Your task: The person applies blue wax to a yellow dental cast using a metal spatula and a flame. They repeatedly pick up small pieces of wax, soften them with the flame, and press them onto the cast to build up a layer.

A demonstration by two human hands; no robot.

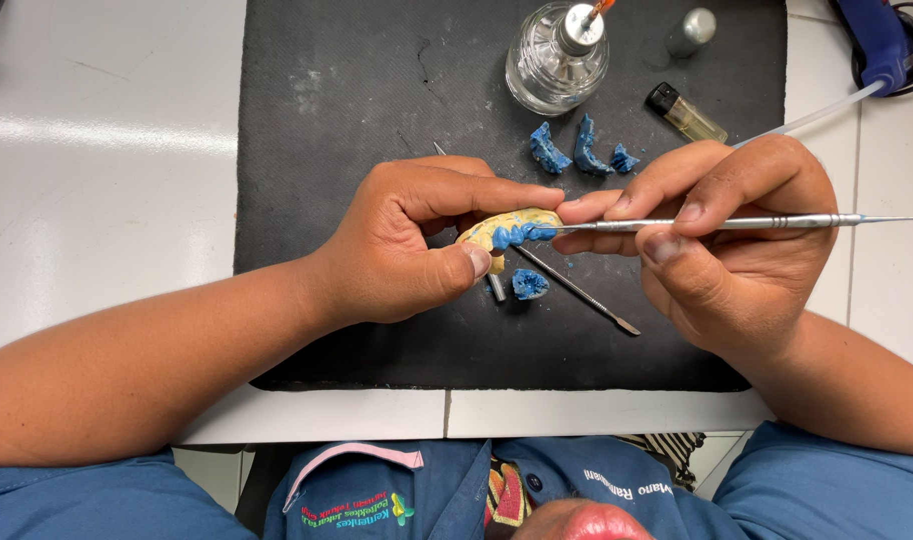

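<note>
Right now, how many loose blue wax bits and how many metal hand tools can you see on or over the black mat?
Loose blue wax pieces: 4
Metal hand tools: 2, one in the right hand, one lying on the mat
Total: 6

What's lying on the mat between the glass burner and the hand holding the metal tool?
In the head view, three blue wax pieces and a yellow lighter lie on the black mat between the glass burner and the right hand.

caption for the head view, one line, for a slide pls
Left hand holds a yellow dental cast with blue wax while the right hand applies a metal carving tool over a black mat.
</note>
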